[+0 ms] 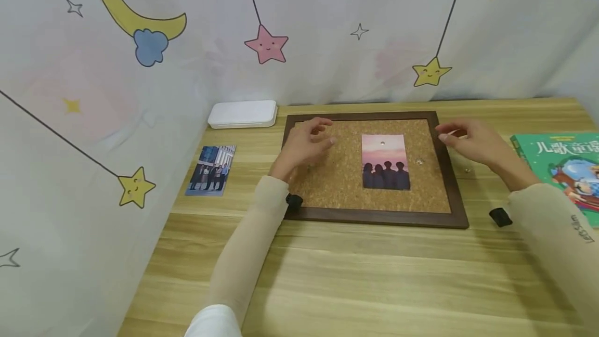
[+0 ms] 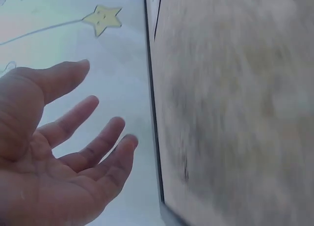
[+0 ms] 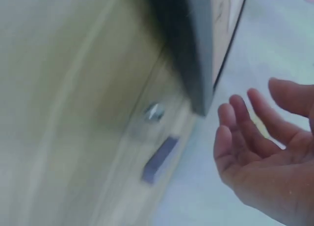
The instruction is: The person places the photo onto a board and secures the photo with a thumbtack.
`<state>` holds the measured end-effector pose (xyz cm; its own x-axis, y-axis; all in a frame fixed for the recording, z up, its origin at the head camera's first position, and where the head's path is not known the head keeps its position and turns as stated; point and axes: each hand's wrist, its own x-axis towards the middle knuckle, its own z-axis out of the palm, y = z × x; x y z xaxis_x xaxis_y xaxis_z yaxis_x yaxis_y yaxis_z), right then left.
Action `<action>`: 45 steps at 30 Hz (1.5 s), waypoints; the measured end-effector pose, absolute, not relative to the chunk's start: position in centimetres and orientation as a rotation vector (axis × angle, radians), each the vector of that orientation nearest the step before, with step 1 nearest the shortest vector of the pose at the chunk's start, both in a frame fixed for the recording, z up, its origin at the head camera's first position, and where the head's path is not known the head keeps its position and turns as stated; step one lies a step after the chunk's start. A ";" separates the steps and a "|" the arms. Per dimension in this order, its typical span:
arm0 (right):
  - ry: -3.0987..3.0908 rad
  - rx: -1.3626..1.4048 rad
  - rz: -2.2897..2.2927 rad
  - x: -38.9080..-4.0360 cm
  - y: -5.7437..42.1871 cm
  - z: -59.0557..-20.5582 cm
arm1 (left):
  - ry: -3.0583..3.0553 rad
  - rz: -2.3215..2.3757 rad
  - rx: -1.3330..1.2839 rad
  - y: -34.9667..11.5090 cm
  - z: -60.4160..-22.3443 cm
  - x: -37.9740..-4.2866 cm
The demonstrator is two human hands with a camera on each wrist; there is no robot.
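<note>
Beige sleeves [image 1: 245, 246] lead to my left hand [image 1: 305, 143] and right hand [image 1: 477, 144], both empty and loosely curved, near opposite sides of the brown-framed cork board [image 1: 334, 176], where the rectangular pink silhouette photo [image 1: 386, 169] could swivel if brushed, since one small shiny pin [image 1: 382, 143] seems to hold it.

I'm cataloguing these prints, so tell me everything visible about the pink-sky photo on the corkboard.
The pink-sky photo is a portrait-format, paper-like print: pale pink sky above, four dark silhouetted figures below. It lies flat on the corkboard, right way up, slightly right of the middle. A shiny pin sits centred near its top edge. Neither the left hand nor the right hand touches it.
</note>
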<state>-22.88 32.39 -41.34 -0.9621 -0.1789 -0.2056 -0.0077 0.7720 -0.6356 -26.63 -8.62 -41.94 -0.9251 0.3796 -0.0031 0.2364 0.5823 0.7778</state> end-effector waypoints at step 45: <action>2.794 -0.259 -0.780 -19.2 38.1 -44.6 | 2.838 0.895 -0.282 -31.9 -43.8 -23.3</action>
<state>-19.20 38.14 -44.60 -0.9583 -0.2291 -0.1708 -0.1076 0.8430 -0.5271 -23.32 -31.93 -43.81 -0.9707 -0.1325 -0.2006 -0.2236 0.8041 0.5509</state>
